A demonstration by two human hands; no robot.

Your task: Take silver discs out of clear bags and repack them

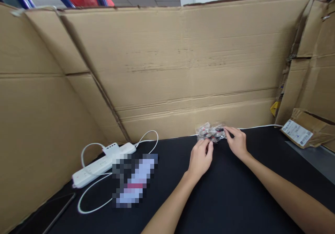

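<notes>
A small heap of clear plastic bags (209, 131) lies on the black tabletop against the back cardboard wall. Dark and red small items show through the plastic, too small to name. My left hand (200, 159) is at the heap's lower front edge, fingers curled and thumb close to them; what lies between them is mostly hidden. From the right, my right hand (237, 143) reaches the heap's right edge, thumb and fingertips pinched on a bag there.
Cardboard walls (157, 66) enclose the table. At left are a white power strip (104, 164) with looping white cables, a pixelated phone-like object (137, 181) and a dark flat device (49, 213). An open cardboard box (314, 126) with a label sits at right.
</notes>
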